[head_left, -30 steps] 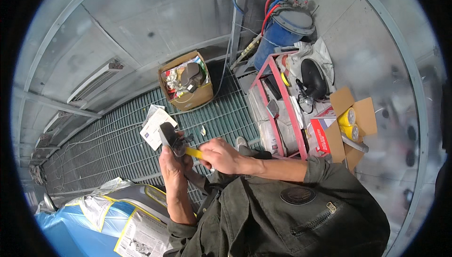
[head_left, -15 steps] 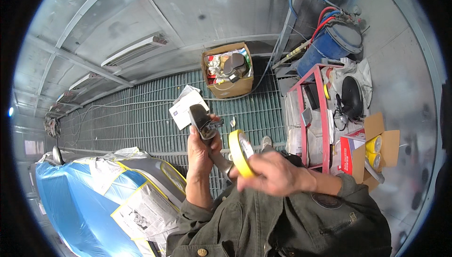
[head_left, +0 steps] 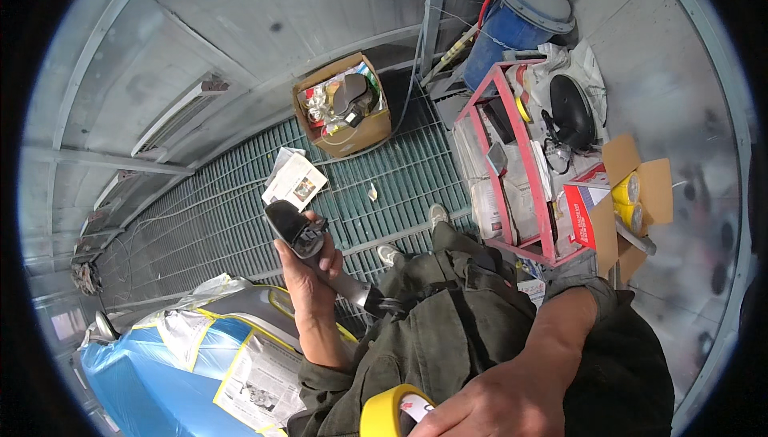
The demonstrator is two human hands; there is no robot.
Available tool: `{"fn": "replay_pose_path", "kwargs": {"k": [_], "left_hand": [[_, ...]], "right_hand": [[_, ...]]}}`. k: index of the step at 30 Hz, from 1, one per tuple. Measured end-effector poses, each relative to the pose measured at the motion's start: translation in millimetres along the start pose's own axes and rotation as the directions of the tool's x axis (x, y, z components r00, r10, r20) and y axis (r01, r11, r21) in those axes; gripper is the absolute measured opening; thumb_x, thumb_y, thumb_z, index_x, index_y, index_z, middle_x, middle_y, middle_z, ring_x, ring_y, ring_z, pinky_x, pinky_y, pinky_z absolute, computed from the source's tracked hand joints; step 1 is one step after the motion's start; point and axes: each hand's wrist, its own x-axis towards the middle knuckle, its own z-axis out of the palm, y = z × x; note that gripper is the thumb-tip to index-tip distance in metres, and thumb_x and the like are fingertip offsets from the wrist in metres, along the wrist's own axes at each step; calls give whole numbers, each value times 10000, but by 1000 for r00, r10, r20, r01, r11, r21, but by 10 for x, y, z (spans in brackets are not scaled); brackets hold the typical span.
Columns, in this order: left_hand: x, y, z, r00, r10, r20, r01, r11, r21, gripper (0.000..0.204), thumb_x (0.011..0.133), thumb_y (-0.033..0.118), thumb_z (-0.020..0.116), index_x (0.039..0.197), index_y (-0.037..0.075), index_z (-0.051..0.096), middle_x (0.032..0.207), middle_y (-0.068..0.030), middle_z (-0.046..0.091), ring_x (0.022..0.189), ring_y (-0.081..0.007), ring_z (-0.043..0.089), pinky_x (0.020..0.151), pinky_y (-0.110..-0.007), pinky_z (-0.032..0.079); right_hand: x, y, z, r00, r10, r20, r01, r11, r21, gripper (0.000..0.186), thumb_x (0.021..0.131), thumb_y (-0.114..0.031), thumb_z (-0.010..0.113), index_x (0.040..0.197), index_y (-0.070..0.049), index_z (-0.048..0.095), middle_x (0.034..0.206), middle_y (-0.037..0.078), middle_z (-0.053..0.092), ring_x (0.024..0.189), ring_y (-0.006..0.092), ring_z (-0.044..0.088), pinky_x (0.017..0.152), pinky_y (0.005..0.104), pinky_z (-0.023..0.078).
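Note:
My left hand (head_left: 312, 301) is wrapped round a long dark part (head_left: 286, 219), which has a glossy black rounded end and a grey stem. The stem slants toward the front of my jacket; I cannot make out its exact kind. Low at the bottom edge, my right hand (head_left: 504, 401) grips a roll of yellow masking tape (head_left: 382, 414) by its near side. The picture's edge cuts off the roll and part of that hand. The tape is apart from the dark part.
A car masked with blue film (head_left: 152, 373) and newspaper (head_left: 260, 389) stands at left. On the grated floor (head_left: 232, 197) are papers (head_left: 296, 181) and a filled cardboard box (head_left: 368, 134). At right are a red-framed rack (head_left: 538, 197), a blue drum (head_left: 492, 43) and a tape carton (head_left: 604, 229).
My right hand has drawn the tape roll away from the dark part, down to the bottom edge. The view has shifted; my left hand still holds the part.

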Motion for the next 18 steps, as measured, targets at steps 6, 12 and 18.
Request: {"fn": "replay_pose_path", "kwargs": {"k": [6, 12, 18], "left_hand": [[67, -76, -13, 995, -91, 37, 91, 996, 1, 746, 951, 667, 493, 1301, 9, 538, 1061, -48, 592, 568, -81, 396, 450, -231, 314], [73, -119, -14, 993, -91, 79, 93, 995, -24, 738, 951, 666, 494, 1290, 13, 550, 1049, -51, 593, 551, -76, 394, 448, -229, 309], [61, -77, -8, 997, -62, 55, 63, 998, -12, 750, 951, 674, 485, 1309, 17, 541, 1055, -41, 594, 559, -74, 396, 455, -230, 316]], "right_hand": [[-75, -30, 69, 996, -7, -94, 2, 998, -56, 230, 963, -21, 522, 1011, 171, 640, 934, 231, 670, 793, 348, 667, 754, 439, 571], [-65, 19, 88, 995, -53, -83, 46, 995, -92, 242, 963, -32, 532, 1006, 181, 636, 914, 240, 665, 778, 351, 670, 726, 434, 578], [-19, -17, -44, 997, 80, -11, -79, 994, 79, 267, 984, -77, 538, 1049, 161, 639, 962, 230, 676, 819, 378, 673, 745, 439, 577]]}}
